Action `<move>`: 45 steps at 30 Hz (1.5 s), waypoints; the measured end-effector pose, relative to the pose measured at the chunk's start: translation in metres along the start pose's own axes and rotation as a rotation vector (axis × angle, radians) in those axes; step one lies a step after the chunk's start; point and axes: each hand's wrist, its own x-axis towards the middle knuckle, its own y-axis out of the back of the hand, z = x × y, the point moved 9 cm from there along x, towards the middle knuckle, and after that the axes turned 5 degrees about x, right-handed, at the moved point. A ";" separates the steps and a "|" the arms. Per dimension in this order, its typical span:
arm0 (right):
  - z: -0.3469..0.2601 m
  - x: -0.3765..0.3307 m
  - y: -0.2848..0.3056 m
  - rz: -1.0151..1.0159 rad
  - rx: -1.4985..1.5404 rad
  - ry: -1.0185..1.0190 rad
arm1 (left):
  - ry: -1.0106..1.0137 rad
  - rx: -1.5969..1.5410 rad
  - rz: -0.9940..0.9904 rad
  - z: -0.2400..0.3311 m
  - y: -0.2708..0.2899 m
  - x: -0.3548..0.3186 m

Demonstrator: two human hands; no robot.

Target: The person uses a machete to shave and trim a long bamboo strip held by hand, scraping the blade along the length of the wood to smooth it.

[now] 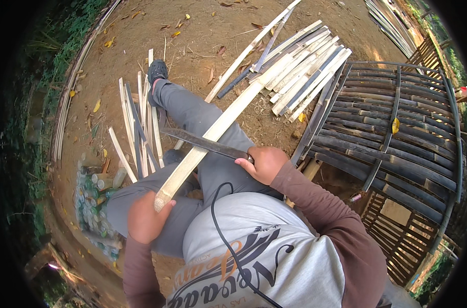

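My left hand (145, 217) is closed round the near end of a long, pale split bamboo strip (224, 121). The strip slants up and away to the right across my legs, and its far end overlaps a pile of strips. In my right hand (267, 163), fingers wrapped round its handle, is a machete (205, 143) with a dark blade. That blade points left and lies across the strip near its middle, over my thighs. Whether its edge bites into the bamboo I cannot tell.
A pile of split bamboo strips (308, 72) lies ahead to the right. More strips (141, 123) lean by my outstretched foot. A slatted bamboo bench (387, 133) stands at my right. Bottles (97, 200) are heaped at the left on the dirt ground. A black cable (225, 231) hangs over my shirt.
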 end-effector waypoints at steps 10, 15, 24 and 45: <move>0.175 0.056 -0.007 0.142 0.005 -0.500 | -0.001 0.039 -0.065 -0.021 -0.029 -0.021; 0.148 0.062 -0.019 0.168 0.041 -0.422 | 0.036 0.132 -0.061 -0.019 -0.025 -0.019; 0.206 0.071 -0.029 0.156 0.059 -0.603 | 0.015 0.160 -0.015 -0.017 -0.023 -0.021; 0.216 0.095 -0.034 0.115 -0.104 -0.534 | 0.060 0.198 -0.013 -0.019 -0.026 -0.020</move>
